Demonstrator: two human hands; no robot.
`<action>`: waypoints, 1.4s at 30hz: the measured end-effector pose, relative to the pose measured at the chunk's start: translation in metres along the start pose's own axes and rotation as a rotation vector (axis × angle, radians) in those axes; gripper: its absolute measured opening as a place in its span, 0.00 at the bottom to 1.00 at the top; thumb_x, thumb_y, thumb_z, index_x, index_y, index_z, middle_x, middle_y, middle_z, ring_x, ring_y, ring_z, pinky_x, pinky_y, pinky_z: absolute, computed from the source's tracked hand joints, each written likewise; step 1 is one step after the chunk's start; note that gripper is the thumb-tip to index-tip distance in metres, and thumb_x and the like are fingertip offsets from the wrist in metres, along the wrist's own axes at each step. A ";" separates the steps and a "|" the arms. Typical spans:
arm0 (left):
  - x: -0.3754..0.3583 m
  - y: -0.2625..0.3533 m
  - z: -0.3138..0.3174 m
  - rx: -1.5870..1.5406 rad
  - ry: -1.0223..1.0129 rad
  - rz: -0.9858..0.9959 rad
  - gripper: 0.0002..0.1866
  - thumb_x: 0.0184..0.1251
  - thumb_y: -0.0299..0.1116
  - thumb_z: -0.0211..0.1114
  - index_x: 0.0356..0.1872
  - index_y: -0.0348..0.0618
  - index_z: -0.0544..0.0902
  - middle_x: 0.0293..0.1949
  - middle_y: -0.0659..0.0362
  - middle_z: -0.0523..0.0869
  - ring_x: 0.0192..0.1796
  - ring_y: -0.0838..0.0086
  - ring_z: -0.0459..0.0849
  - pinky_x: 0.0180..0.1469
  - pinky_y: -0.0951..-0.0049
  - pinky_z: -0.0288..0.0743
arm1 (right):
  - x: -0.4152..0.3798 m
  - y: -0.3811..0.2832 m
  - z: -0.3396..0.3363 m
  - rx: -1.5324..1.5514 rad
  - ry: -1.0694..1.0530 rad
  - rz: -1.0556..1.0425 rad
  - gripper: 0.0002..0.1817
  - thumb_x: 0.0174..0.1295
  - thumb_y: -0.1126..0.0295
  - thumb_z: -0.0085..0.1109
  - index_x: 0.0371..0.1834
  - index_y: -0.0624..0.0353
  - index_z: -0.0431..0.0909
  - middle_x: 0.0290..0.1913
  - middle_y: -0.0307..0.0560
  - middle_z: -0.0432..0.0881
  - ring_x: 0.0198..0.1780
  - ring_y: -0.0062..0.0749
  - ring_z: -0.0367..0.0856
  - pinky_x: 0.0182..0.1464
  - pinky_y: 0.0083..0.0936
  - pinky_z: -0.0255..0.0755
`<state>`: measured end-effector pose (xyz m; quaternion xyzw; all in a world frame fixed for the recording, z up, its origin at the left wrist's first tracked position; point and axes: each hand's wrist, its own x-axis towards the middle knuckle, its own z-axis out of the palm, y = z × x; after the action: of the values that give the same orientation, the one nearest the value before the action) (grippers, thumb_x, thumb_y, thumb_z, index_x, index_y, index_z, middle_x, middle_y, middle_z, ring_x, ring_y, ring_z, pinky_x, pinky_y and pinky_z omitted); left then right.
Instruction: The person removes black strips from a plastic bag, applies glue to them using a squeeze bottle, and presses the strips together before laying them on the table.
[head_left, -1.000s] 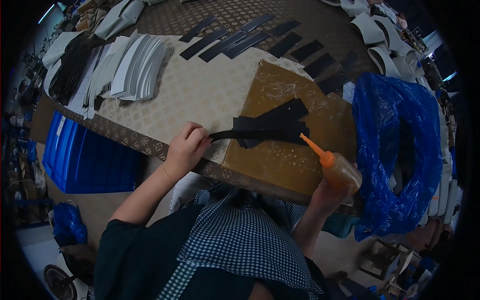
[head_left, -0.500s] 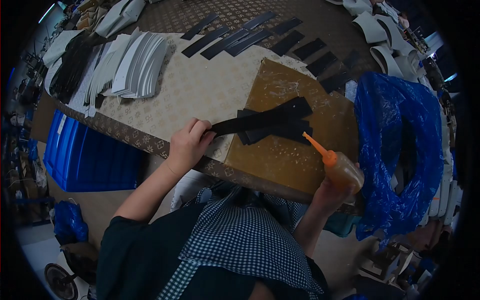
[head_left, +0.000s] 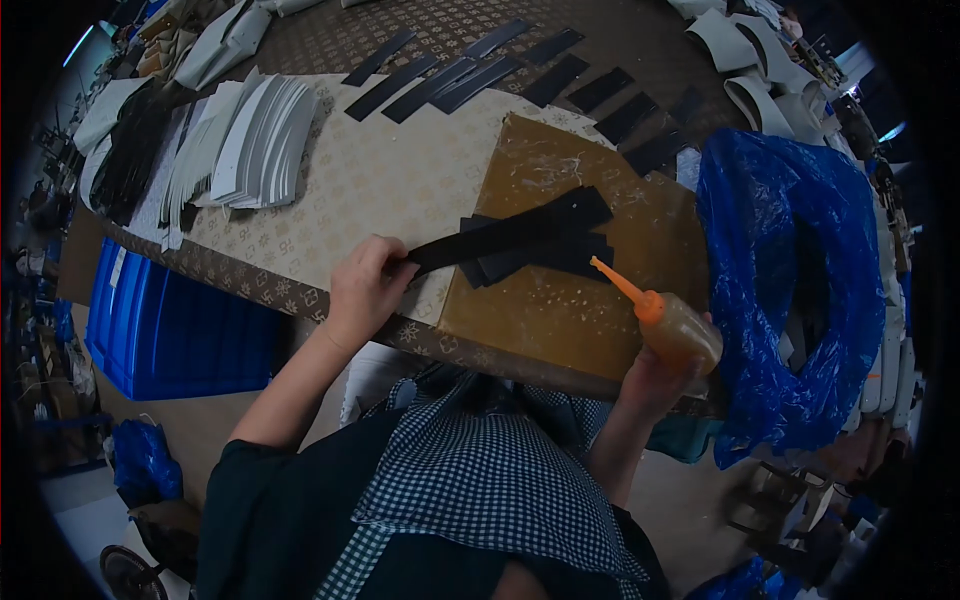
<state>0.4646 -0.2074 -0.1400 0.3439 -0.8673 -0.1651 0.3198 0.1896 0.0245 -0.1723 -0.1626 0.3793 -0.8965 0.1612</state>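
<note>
My left hand [head_left: 368,285] pinches the near end of a long black strip [head_left: 500,235], which reaches right across other black pieces [head_left: 575,255] on a brown, glue-marked board [head_left: 530,320]. In my right hand [head_left: 660,375] is a squeeze bottle [head_left: 682,333] with an orange cap and a long orange nozzle. The bottle leans so that its nozzle points up and left, the tip close to the right ends of the black pieces. Fingers wrap around the bottle's lower body.
Stacked white strips [head_left: 262,140] and a dark bundle [head_left: 138,160] lie at the table's left. Several black strips [head_left: 480,80] are spread along the far side. A blue plastic bag [head_left: 735,300] stands right of the board, and a blue bin [head_left: 170,320] sits below the left edge.
The whole view has shifted slightly. My left hand still grips the strip's end, and my right hand holds the bottle in much the same pose beside the black pieces.
</note>
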 end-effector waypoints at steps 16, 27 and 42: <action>-0.023 -0.019 0.031 -1.212 0.097 -0.621 0.09 0.70 0.34 0.60 0.45 0.43 0.76 0.29 0.67 0.77 0.27 0.84 0.77 0.29 0.81 0.72 | 0.031 0.014 0.036 -0.344 0.055 0.072 0.32 0.62 0.54 0.63 0.63 0.60 0.65 0.60 0.52 0.72 0.62 0.42 0.73 0.60 0.35 0.75; -0.001 0.017 0.016 -1.407 0.057 -0.510 0.11 0.70 0.27 0.53 0.52 0.39 0.73 0.29 0.64 0.77 0.26 0.84 0.76 0.27 0.81 0.74 | 0.023 0.025 0.065 -0.637 -0.070 0.067 0.32 0.59 0.57 0.66 0.62 0.60 0.66 0.59 0.52 0.72 0.61 0.42 0.73 0.59 0.34 0.74; 0.067 0.134 0.101 -0.911 -0.108 0.207 0.26 0.55 0.43 0.65 0.50 0.34 0.78 0.41 0.49 0.72 0.44 0.57 0.75 0.43 0.64 0.70 | 0.022 0.021 0.056 -0.777 -0.131 0.061 0.33 0.55 0.60 0.70 0.61 0.61 0.67 0.58 0.52 0.73 0.60 0.42 0.73 0.59 0.34 0.73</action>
<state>0.2940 -0.1523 -0.1178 0.0710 -0.7517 -0.5137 0.4075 0.1969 -0.0333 -0.1468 -0.2570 0.6839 -0.6687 0.1383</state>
